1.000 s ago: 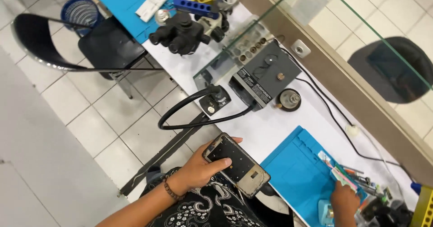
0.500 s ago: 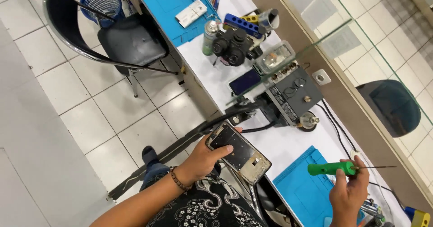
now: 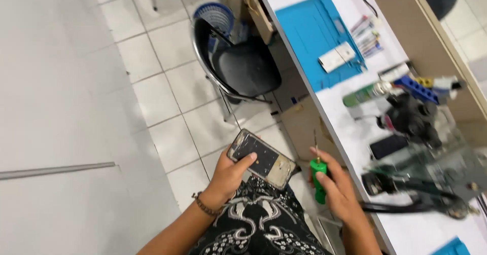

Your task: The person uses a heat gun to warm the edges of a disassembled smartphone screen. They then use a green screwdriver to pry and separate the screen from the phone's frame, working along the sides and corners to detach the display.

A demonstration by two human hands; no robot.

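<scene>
My left hand (image 3: 229, 175) grips an opened smartphone (image 3: 262, 158) with its back cover off, held over my lap in front of the bench edge. My right hand (image 3: 339, 189) holds a green-handled screwdriver (image 3: 318, 176), its thin metal tip pointing up just right of the phone. The two hands are close together, the screwdriver a little apart from the phone's right end.
A white workbench (image 3: 355, 133) runs along the right with a blue mat (image 3: 314, 32), a white box (image 3: 337, 57), a green spray can (image 3: 368, 92), a black microscope (image 3: 411, 118) and black cables (image 3: 406, 194). A black chair (image 3: 243, 67) and blue basket (image 3: 215, 16) stand on the tiled floor.
The view swung left towards the floor and chair. My right hand brought the green screwdriver from over the bench in next to the phone, turning its tip upward. My left hand kept the phone.
</scene>
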